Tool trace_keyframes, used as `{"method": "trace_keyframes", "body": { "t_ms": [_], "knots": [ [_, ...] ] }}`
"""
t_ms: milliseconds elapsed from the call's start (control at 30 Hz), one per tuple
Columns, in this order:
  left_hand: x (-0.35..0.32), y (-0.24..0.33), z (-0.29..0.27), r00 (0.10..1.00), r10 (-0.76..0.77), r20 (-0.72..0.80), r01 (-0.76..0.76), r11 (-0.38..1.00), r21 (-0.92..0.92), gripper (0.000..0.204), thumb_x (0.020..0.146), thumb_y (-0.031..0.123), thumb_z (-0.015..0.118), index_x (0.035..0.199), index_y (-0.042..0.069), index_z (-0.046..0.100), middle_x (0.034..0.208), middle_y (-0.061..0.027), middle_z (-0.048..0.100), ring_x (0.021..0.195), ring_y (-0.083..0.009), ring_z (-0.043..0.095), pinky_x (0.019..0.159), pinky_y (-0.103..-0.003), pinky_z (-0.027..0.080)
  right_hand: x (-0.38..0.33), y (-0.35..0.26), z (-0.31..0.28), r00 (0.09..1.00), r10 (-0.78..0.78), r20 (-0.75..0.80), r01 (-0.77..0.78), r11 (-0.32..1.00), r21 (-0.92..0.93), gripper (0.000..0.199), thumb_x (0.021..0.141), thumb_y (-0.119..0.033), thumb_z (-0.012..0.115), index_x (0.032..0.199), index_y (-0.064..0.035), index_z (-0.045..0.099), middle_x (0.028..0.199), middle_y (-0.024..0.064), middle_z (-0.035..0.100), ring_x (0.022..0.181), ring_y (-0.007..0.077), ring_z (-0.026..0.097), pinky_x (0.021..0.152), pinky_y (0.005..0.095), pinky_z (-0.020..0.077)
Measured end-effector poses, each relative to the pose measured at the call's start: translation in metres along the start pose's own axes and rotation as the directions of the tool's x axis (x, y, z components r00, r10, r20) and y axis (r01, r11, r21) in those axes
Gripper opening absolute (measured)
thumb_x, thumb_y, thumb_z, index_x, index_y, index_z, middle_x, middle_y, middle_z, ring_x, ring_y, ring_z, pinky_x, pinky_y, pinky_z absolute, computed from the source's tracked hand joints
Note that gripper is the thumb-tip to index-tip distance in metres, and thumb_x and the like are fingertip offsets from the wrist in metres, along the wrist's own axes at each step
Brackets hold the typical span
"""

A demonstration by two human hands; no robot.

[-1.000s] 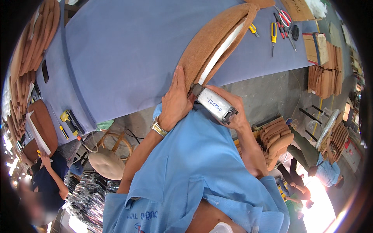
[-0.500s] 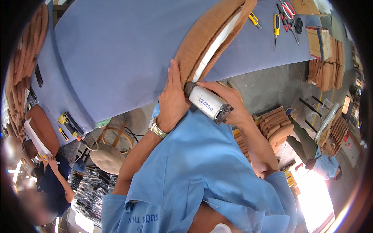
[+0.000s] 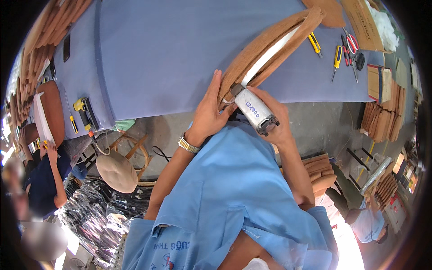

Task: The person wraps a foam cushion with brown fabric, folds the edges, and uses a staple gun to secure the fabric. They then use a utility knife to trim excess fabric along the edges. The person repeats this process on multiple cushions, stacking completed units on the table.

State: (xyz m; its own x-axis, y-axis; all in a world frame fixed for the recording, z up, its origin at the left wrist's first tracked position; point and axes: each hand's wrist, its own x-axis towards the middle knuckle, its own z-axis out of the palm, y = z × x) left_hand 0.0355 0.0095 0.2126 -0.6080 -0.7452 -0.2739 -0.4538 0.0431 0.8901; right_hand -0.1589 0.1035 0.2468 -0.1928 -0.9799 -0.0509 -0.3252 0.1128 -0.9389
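Observation:
A long curved brown fabric cushion piece (image 3: 245, 58) lies over the near edge of the blue table, its open side showing a white strip (image 3: 270, 56) inside. My left hand (image 3: 210, 110) grips the cushion's near end, its fingers straight along the left side and the thumb across toward the opening. A metal watch is on that wrist. In my right hand (image 3: 280, 118) is a silver staple gun (image 3: 254, 110), its dark nose against the near end of the opening. The cover's edge under the nose is partly hidden.
Right of the cushion lie a yellow cutter (image 3: 314, 43), yellow screwdriver (image 3: 337, 57) and red-handled scissors (image 3: 352, 42). A cardboard box (image 3: 362, 24) stands beyond. A yellow-black staple gun (image 3: 85, 112) with a hose rests at left, near a co-worker (image 3: 47, 177). Another person (image 3: 364, 220) is at right.
The view has shifted, so the table things sit lower and further right. Both hands, the cushion and the staple gun have moved right in the picture; the gun's nose stands further from my left fingers.

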Motion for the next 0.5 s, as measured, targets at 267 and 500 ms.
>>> {"method": "trace_keyframes", "body": {
  "t_ms": [267, 500],
  "knots": [
    [0.002, -0.001, 0.013, 0.964, 0.214, -0.156, -0.195, 0.972, 0.129, 0.083, 0.089, 0.005, 0.075, 0.161, 0.005, 0.033, 0.164, -0.0229, 0.037, 0.149, -0.0422, 0.04, 0.118, -0.045, 0.044, -0.004, -0.003, -0.001, 0.999, -0.02, -0.041, 0.02, 1.0, -0.02, 0.063, 0.077, -0.007, 0.08, 0.137, -0.0007, 0.063, 0.126, 0.0182, 0.072, 0.108, 0.0282, 0.074, 0.091, 0.0341, 0.0571],
    [0.001, 0.001, 0.016, 0.96, 0.184, -0.211, -0.164, 0.981, 0.105, 0.079, 0.085, -0.004, 0.074, 0.157, 0.008, 0.044, 0.16, -0.0212, 0.044, 0.147, -0.0429, 0.042, 0.116, -0.047, 0.046, -0.007, -0.004, -0.002, 1.0, 0.015, -0.013, -0.014, 0.997, 0.073, 0.068, 0.072, -0.006, 0.082, 0.138, -0.0016, 0.064, 0.128, 0.0197, 0.072, 0.111, 0.0323, 0.073, 0.095, 0.0376, 0.0565]
  ]
}}
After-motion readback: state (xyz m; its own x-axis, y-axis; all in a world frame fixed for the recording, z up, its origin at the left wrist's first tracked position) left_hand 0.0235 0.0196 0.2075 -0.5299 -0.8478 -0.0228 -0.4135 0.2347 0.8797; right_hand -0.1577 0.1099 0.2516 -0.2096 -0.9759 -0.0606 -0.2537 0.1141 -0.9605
